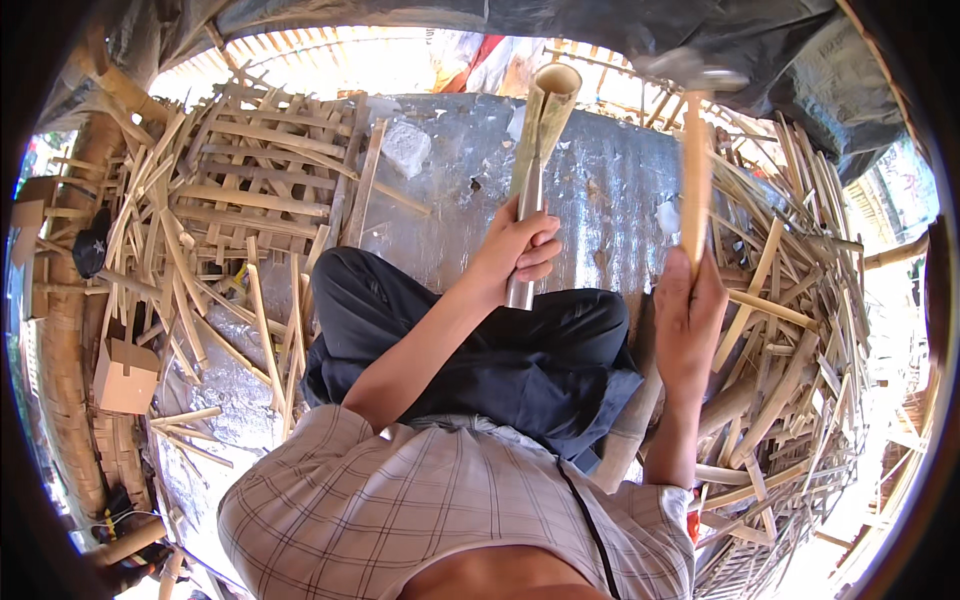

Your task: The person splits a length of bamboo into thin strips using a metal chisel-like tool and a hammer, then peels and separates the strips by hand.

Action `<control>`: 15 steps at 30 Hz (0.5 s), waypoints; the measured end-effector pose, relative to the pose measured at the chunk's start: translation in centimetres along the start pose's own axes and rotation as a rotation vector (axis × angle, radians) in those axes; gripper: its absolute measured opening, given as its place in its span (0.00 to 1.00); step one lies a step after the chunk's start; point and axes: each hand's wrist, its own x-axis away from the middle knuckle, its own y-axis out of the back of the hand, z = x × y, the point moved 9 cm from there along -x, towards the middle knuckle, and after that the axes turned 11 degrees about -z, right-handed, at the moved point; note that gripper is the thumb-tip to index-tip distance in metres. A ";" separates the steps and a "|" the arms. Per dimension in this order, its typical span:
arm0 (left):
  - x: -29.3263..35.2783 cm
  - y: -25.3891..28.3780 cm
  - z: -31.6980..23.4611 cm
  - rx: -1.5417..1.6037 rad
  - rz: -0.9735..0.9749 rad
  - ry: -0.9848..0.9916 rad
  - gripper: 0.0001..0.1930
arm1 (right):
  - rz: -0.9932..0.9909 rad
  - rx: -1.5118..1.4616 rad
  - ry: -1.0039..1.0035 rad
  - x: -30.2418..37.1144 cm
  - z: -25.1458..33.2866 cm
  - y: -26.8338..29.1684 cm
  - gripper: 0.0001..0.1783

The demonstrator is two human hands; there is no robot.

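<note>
Plaid shirt [450, 510] right under my lens, slit bamboo tube [558, 122] out past the dark trousers [480, 375].

Looks like a split in hand to me: silver tool [519, 293] seems set at the tube's slit, left hand [522, 250] curled tight round it, forearm reaching up and inward. Right hand [690, 290] wraps a raised, blurry hammer [696, 170]. Next probably calls for a straight tap, left wrist steady. Beyond, grey sheet [625, 210], loose bamboo strips [255, 320] both sides.
</note>
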 end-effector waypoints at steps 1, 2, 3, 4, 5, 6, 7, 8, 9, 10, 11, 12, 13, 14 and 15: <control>-0.2 -0.3 0.0 -0.002 0.009 0.004 0.08 | -0.078 -0.090 -0.006 -0.3 -0.5 -0.4 0.12; -0.2 -0.4 0.0 -0.016 -0.022 0.002 0.08 | -0.021 0.008 0.023 -0.8 -1.2 -1.7 0.11; 0.0 -0.4 0.0 -0.030 -0.054 0.005 0.08 | 0.038 0.108 0.047 -1.3 -2.0 -2.9 0.11; -0.1 -0.6 0.0 -0.034 -0.079 -0.003 0.08 | 0.097 0.213 0.086 -1.5 -2.9 -3.9 0.11; -0.4 -0.7 0.1 -0.020 -0.070 -0.020 0.08 | 0.164 0.172 0.293 -0.7 -2.7 -5.4 0.11; -0.8 -0.2 0.5 0.006 -0.069 -0.036 0.08 | 0.195 0.227 0.234 -0.9 -2.9 -5.0 0.11; -1.0 0.2 0.3 0.011 -0.067 -0.055 0.08 | 0.212 0.267 0.171 -1.2 -2.7 -4.5 0.11; -0.7 0.7 0.5 -0.020 -0.072 -0.032 0.08 | 0.230 0.307 0.107 -1.2 -2.9 -4.1 0.11; -0.6 0.2 0.3 -0.036 -0.050 -0.024 0.08 | 0.145 0.291 0.282 -1.3 -1.0 -2.5 0.11; -0.2 0.7 0.9 -0.052 -0.059 0.002 0.08 | 0.095 0.216 0.226 -1.6 -0.2 -1.9 0.11; -0.6 0.2 0.9 -0.005 0.002 -0.008 0.08 | 0.045 0.142 0.170 -1.9 1.4 -1.3 0.11; -0.8 0.1 1.0 -0.004 -0.007 -0.004 0.09 | -0.014 0.065 0.102 -2.0 2.0 -0.7 0.11; -0.9 -0.2 1.2 -0.002 -0.016 0.000 0.09 | -0.111 0.038 0.132 -2.3 1.0 -0.7 0.10; -1.0 -0.3 1.4 -0.001 -0.023 0.005 0.09 | -0.060 0.099 0.135 -2.2 -0.4 -1.9 0.10; -1.0 -0.3 1.5 -0.016 -0.033 0.006 0.10 | -0.017 0.147 0.132 -1.9 -2.0 -3.2 0.10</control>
